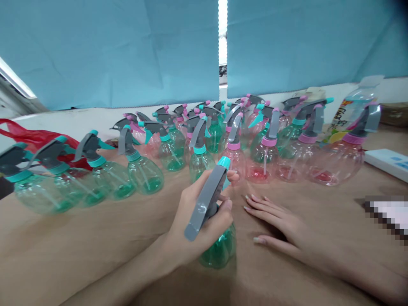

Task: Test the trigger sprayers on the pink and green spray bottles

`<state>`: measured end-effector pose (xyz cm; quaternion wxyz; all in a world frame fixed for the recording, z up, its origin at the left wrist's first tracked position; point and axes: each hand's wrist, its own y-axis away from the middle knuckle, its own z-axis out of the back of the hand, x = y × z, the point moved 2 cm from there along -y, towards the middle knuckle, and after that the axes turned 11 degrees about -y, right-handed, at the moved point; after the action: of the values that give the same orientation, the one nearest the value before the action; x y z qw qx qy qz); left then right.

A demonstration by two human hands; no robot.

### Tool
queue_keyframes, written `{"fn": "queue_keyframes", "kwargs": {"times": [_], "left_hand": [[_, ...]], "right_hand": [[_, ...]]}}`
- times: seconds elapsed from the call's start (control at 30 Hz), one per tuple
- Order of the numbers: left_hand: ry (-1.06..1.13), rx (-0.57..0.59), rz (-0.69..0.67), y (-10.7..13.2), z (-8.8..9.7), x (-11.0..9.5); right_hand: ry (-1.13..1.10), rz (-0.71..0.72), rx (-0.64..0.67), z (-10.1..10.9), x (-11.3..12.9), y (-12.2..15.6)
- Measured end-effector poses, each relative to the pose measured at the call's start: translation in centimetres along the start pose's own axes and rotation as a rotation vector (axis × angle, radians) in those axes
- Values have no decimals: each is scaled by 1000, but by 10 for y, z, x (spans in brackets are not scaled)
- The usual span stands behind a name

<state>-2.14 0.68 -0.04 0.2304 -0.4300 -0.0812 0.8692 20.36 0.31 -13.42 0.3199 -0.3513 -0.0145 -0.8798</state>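
Observation:
My left hand is wrapped round the neck of a green spray bottle near the table's front edge. Its grey trigger head with a turquoise nozzle rises above my fingers, which hide the collar. Flat on the table to the right, my right hand has its fingers spread and holds nothing. Just beyond my hands stand more spray bottles, among them a pink one and a green one. Their heads are grey with pink or turquoise collars.
Several green spray bottles line the left side, before a red plastic bag. A large clear drink bottle stands at the back right. Near the right edge lie a white box-like object and a pixelated flat object. Blue sheets hang behind.

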Motion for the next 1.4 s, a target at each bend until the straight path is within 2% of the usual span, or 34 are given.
{"fn": "queue_keyframes", "kwargs": {"times": [0.23, 0.97, 1.4], "left_hand": [[3, 21, -39, 1, 1, 1], [-24, -30, -76, 2, 2, 0], [-8, -27, -1, 8, 1, -6]], "right_hand": [[19, -6, 9, 0, 0, 1], [9, 6, -2, -1, 0, 1], [-1, 9, -17, -1, 1, 1]]}}
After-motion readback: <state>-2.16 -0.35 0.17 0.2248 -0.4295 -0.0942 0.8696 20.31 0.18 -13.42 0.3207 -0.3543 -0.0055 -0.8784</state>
